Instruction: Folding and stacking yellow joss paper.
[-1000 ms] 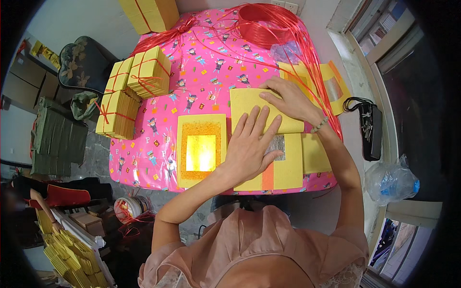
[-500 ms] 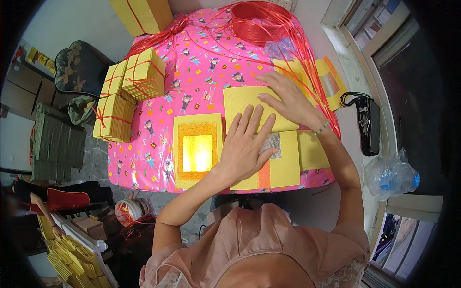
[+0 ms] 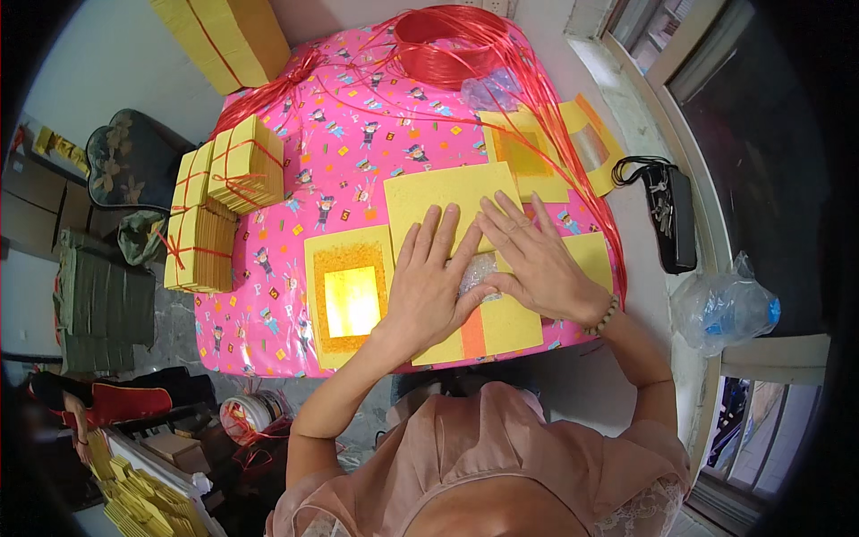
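My left hand (image 3: 434,286) lies flat with fingers spread on yellow paper sheets. Beside it my right hand (image 3: 541,259) is flat too, its fingers stretched out and its thumb close to my left thumb. The fingers of both rest on the lower part of a plain yellow sheet (image 3: 438,188). Under my palms is another yellow sheet (image 3: 510,331) with an orange stripe and a silver patch, partly hidden. To the left lies a yellow sheet with a gold foil square (image 3: 352,302) on an orange ground. More yellow paper (image 3: 591,257) shows beyond my right hand.
Tied yellow paper bundles (image 3: 201,246) stand at the table's left edge, a taller one (image 3: 219,40) behind. A red strapping coil (image 3: 447,49) trails strands down the right side. A black pouch with keys (image 3: 671,215) and a plastic bag (image 3: 729,309) lie right. Another person's hand (image 3: 82,443) is lower left.
My right hand has come down and closer to my left hand, from the plain sheet's upper right. My left hand stays flat on the sheets. The whole view has shifted slightly.
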A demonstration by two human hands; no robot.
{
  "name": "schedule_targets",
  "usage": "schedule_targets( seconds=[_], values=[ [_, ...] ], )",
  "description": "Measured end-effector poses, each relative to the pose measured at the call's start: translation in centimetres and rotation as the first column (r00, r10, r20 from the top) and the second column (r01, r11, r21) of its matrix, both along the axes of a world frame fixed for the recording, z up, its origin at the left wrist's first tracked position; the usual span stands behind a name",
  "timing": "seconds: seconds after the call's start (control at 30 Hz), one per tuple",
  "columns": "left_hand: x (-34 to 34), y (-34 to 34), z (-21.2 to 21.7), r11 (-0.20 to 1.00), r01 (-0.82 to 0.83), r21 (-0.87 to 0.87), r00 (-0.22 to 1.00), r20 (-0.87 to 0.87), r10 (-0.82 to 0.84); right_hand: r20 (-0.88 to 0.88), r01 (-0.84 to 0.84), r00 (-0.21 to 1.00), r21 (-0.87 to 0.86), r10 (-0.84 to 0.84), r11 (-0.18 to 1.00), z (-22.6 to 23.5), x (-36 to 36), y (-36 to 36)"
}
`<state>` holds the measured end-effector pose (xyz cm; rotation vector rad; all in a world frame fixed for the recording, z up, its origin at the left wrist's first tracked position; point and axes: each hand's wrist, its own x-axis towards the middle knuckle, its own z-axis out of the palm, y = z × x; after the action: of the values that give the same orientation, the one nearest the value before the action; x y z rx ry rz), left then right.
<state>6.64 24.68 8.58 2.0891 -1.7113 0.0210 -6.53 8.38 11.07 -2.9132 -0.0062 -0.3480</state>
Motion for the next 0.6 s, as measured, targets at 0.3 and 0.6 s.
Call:
schedule_targets(
  seconds=[0.3, 0.6],
  values=[
    [0.1, -0.2, 0.0, 0.999, 0.008, 0.042, 1.000, 0.002, -0.008, -0.100, -0.021, 0.995, 0.073, 0.029, 0.997, -1.1, -0.4, -0.4],
    [0.9, 0.3, 0.3, 0.997, 0.065, 0.035, 0.997, -0.033, -0.063, -0.119, -0.074, 0.988, 0.170, 0.095, 0.983, -1.9, -0.9, -1.2]
  ],
)
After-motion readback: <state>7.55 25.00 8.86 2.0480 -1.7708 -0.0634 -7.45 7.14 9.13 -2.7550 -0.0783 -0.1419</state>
